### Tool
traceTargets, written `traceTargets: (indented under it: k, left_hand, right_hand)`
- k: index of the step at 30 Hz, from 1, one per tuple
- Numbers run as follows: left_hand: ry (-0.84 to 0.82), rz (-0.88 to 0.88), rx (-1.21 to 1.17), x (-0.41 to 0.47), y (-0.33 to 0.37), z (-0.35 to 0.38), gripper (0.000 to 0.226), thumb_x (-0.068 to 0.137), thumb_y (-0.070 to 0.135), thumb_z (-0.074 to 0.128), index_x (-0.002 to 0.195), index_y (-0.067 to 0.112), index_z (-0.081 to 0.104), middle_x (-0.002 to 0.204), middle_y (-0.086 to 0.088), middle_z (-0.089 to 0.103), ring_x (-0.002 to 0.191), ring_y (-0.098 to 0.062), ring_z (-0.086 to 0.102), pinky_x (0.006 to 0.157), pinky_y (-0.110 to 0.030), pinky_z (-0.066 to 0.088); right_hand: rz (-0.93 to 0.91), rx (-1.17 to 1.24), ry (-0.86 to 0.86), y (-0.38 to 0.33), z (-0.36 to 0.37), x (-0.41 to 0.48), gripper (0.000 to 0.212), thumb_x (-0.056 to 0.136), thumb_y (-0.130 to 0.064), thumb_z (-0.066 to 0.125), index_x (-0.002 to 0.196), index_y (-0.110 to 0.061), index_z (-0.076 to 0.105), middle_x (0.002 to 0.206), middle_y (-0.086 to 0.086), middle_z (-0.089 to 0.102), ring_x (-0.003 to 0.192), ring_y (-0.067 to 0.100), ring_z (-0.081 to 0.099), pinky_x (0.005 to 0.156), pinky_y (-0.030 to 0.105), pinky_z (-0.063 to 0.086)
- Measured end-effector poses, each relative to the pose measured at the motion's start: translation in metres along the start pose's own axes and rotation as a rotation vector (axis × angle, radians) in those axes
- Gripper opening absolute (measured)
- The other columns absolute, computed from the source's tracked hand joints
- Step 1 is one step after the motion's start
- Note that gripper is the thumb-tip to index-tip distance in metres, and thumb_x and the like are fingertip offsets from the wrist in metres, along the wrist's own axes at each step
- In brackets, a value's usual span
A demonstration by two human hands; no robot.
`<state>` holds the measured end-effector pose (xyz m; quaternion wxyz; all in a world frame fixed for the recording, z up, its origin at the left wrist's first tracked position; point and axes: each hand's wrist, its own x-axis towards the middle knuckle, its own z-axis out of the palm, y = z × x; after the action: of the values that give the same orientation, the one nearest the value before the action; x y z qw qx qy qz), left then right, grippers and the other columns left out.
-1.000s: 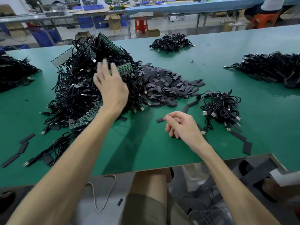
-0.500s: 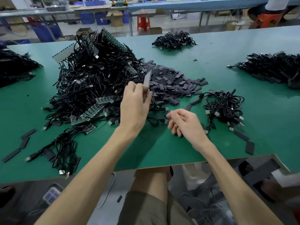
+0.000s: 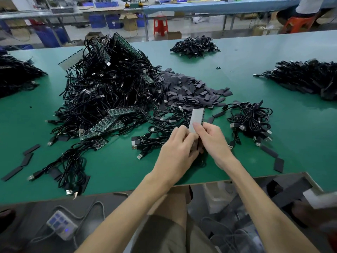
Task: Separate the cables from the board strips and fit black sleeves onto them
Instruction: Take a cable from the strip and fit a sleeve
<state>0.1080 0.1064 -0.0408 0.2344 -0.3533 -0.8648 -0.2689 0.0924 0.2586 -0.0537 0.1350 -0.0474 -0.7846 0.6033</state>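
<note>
Near the front edge of the counter [image 3: 118,167], my left grip [image 3: 179,143] and right grip [image 3: 212,141] both pinched the lower end of an upright board strip [image 3: 196,118], its black cables [image 3: 155,141] trailing left.

Half the board strip [image 3: 196,118] hidden
Its lower end vanishes between left hand [image 3: 177,145] and right hand [image 3: 214,141]; the far-left cable heap [image 3: 16,77] is cut by the edge; a pale object [image 3: 319,199] lower right is blurred.
</note>
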Motion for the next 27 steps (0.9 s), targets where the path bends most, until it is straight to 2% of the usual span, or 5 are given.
traceTargets:
  k: [6, 11, 16, 22, 27]
  left_hand:
    - [-0.053, -0.015, -0.132, -0.004, -0.015, -0.009, 0.039, 0.089, 0.026, 0.078, 0.124, 0.011, 0.07, 0.11, -0.005, 0.061, 0.103, -0.024, 0.057, 0.09, -0.035, 0.049]
    - [0.034, 0.118, 0.009, -0.002, -0.02, -0.011, 0.027, 0.089, 0.025, 0.079, 0.11, 0.009, 0.074, 0.103, -0.006, 0.066, 0.095, -0.029, 0.061, 0.083, -0.043, 0.052]
    - [0.063, 0.173, 0.051, -0.005, -0.024, -0.012, 0.012, 0.097, 0.018, 0.07, 0.099, 0.007, 0.073, 0.09, -0.007, 0.063, 0.084, -0.029, 0.06, 0.075, -0.043, 0.052]
    - [0.116, 0.213, 0.073, -0.006, -0.023, -0.011, 0.012, 0.097, 0.012, 0.07, 0.088, 0.005, 0.075, 0.082, -0.007, 0.065, 0.076, -0.03, 0.063, 0.07, -0.043, 0.051]
    - [0.11, 0.263, 0.113, -0.007, -0.022, -0.009, 0.026, 0.104, 0.014, 0.056, 0.085, 0.006, 0.073, 0.075, -0.006, 0.06, 0.069, -0.03, 0.057, 0.068, -0.043, 0.051]
  right_hand:
    - [-0.017, 0.011, -0.01, 0.004, -0.001, 0.0, 0.045, 0.104, -0.037, 0.055, 0.067, -0.014, 0.046, 0.05, -0.003, 0.048, 0.041, 0.018, 0.047, 0.042, 0.029, 0.037]
    - [-0.004, 0.027, 0.02, 0.005, -0.002, 0.002, 0.054, 0.102, -0.04, 0.058, 0.07, 0.0, 0.041, 0.052, 0.006, 0.047, 0.04, 0.021, 0.046, 0.041, 0.028, 0.035]
    - [0.0, 0.02, 0.004, 0.005, 0.0, 0.001, 0.043, 0.103, -0.037, 0.057, 0.071, -0.009, 0.049, 0.052, 0.007, 0.048, 0.039, 0.02, 0.045, 0.043, 0.027, 0.035]
    - [0.02, 0.003, -0.017, 0.006, -0.001, 0.001, 0.047, 0.103, -0.034, 0.059, 0.075, 0.003, 0.051, 0.05, 0.01, 0.057, 0.036, 0.015, 0.049, 0.039, 0.023, 0.034]
    - [-0.008, -0.006, -0.064, 0.004, 0.001, 0.0, 0.044, 0.102, -0.033, 0.061, 0.09, 0.009, 0.059, 0.064, 0.021, 0.064, 0.04, 0.015, 0.052, 0.04, 0.023, 0.035]
